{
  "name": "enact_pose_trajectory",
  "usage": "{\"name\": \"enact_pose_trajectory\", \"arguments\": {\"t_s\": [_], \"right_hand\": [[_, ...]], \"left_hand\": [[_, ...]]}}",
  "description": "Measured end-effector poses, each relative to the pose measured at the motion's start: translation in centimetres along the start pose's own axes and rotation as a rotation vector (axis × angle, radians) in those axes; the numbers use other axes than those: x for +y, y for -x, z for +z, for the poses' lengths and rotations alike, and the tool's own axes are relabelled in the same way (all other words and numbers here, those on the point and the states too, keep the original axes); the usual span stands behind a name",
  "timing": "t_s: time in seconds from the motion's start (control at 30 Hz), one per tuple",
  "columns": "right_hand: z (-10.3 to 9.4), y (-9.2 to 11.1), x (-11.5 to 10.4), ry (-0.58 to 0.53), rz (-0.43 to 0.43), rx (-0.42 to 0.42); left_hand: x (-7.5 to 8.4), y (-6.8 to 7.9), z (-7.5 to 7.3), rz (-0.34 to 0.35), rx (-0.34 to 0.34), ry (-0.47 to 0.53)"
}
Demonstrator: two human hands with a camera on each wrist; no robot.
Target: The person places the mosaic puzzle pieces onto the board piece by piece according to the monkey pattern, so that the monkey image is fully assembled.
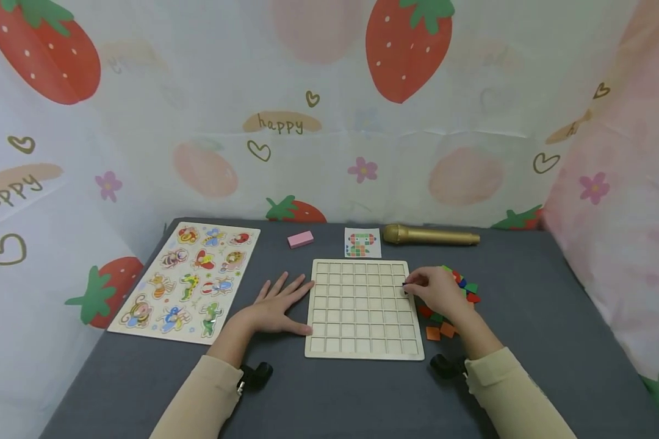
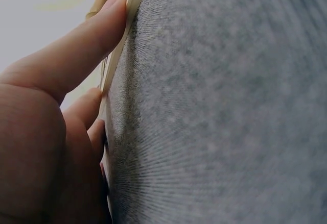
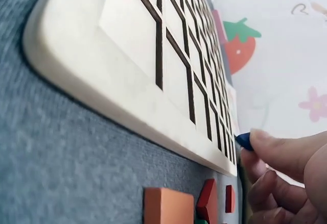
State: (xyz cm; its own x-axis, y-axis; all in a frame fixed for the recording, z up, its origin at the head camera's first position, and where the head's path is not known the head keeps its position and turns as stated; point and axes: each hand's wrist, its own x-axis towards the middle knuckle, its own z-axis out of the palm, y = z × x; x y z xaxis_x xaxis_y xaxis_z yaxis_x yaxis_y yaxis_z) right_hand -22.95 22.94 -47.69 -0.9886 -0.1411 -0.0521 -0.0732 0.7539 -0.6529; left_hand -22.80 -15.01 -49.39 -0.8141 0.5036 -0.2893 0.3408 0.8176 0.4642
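A pale wooden grid board (image 1: 364, 316) with square cells lies flat in the middle of the table. Fingers spread, my left hand (image 1: 271, 309) rests at its left side, the thumb and a fingertip against the edge. The left wrist view shows the thumb (image 2: 97, 30) along the board's side. Over the right edge, my right hand (image 1: 438, 296) pinches a small dark blue tile (image 3: 243, 141) between thumb and finger. Loose coloured tiles lie under and around that hand, including orange ones (image 1: 433, 333) and red ones (image 1: 473, 298); some are hidden by it.
Behind the board lie a printed pattern card (image 1: 363, 243), a pink block (image 1: 300, 239) and a gold microphone-shaped stick (image 1: 434, 236). An insect picture board (image 1: 189, 281) takes up the table's left side. A strawberry-print curtain (image 1: 329, 171) hangs close behind the table.
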Motion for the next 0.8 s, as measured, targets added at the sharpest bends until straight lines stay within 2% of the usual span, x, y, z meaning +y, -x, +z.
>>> {"name": "enact_pose_trajectory", "arguments": {"t_s": [0.33, 0.57, 0.8], "right_hand": [[0.9, -0.4, -0.5, 0.012, 0.071, 0.03], [1.2, -0.9, -1.6, 0.093, 0.114, -0.007], [1.1, -1.4, -1.8, 0.114, 0.135, -0.033]], "left_hand": [[0.0, 0.0, 0.2, -0.003, 0.01, 0.013], [-0.1, 0.0, 0.1, -0.013, 0.005, 0.013], [-0.1, -0.1, 0.1, -0.011, 0.007, 0.018]]}}
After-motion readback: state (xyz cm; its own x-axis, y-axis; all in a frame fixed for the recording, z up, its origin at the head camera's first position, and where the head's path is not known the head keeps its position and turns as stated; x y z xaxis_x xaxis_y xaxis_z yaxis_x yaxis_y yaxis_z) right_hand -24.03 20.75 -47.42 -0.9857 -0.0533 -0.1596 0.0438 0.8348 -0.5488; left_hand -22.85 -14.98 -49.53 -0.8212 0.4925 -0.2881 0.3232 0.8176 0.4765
